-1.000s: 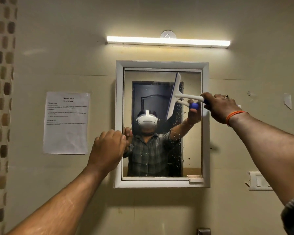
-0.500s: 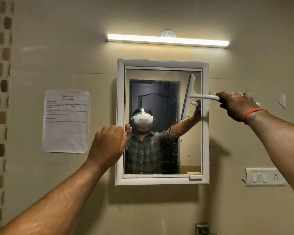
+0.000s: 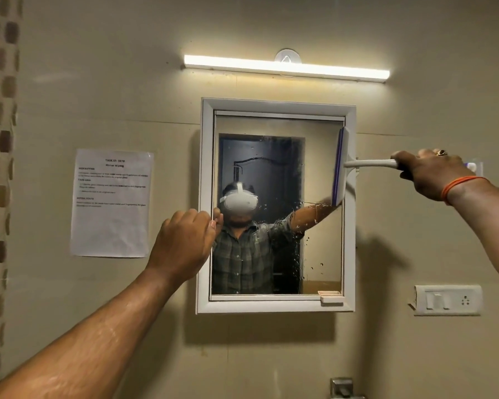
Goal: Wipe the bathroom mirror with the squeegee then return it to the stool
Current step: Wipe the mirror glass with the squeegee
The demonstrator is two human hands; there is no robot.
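The wall [image 3: 271,355] is beige and carries every fixture in view. A white-framed mirror [image 3: 277,307] is mounted at centre. A lit tube light [image 3: 285,67] is fixed directly above it. A printed paper sheet [image 3: 111,226] is stuck to the left. A white switch plate [image 3: 447,300] sits at lower right.

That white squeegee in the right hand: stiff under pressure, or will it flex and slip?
The squeegee looks like rigid, light plastic; its thin handle probably flexes little. The right hand grips the far end, so leverage may twist it. Droplets on the mirror suggest a slick handle.
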